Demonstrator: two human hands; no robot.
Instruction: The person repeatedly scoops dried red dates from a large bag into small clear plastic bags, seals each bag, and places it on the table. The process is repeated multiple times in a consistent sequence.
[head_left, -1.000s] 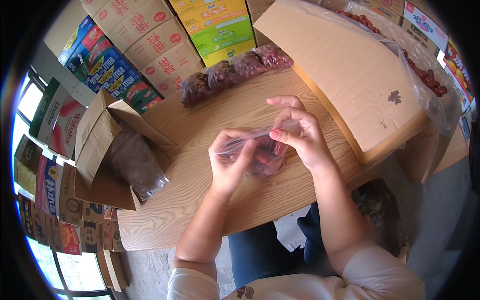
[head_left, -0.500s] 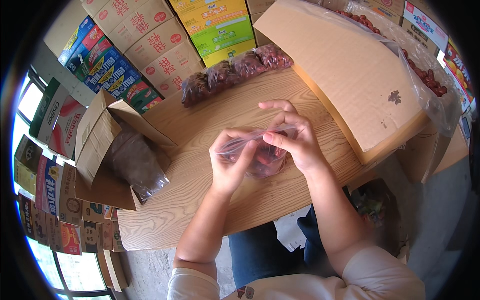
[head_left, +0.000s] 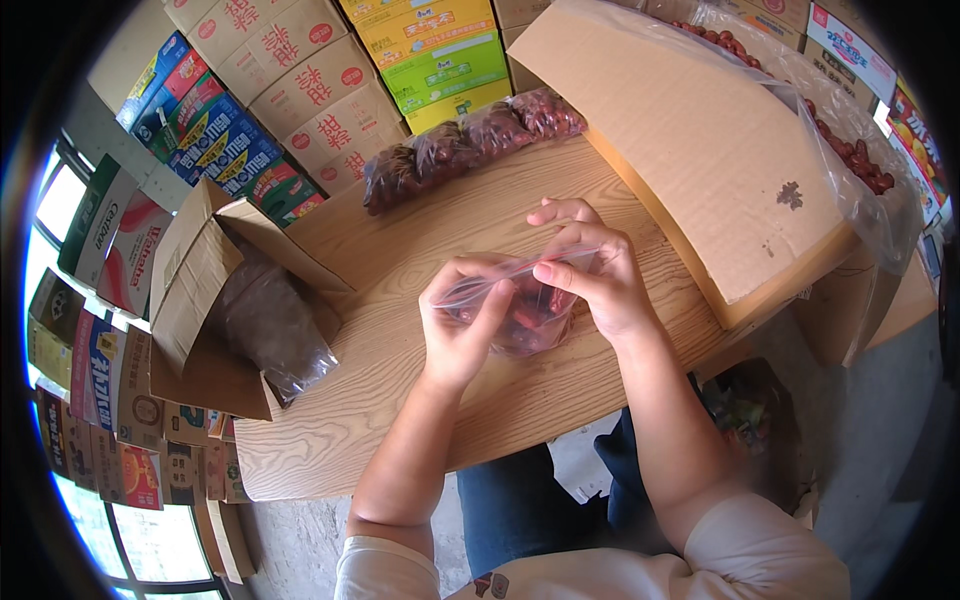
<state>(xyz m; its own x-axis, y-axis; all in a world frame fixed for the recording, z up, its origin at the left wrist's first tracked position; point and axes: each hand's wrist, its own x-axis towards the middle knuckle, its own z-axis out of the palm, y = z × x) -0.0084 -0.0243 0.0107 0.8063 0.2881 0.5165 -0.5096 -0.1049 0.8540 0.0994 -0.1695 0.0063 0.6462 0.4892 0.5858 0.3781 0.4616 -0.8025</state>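
Note:
Over the wooden table, both my hands grip a clear plastic zip bag (head_left: 535, 335) with dark red dates in its lower part. My left hand (head_left: 462, 315) pinches the left end of the bag's top edge, thumb in front. On the other side, my right hand (head_left: 597, 277) pinches the top edge between thumb and forefinger, its other fingers partly curled above. Behind the hands, several filled bags of dates (head_left: 475, 140) lie in a row along the table's far edge. The bag's underside and whether it touches the table cannot be made out.
An open cardboard box (head_left: 190, 290) with clear plastic bags (head_left: 270, 325) stands at the table's left. On the right, a large carton (head_left: 690, 150) with a plastic liner holds loose dates (head_left: 850, 160). Stacked cartons (head_left: 300, 80) rise behind the wooden table (head_left: 320, 440).
My right hand has slid slightly to the right along the bag's top edge. My left hand stays in place, still pinching its end.

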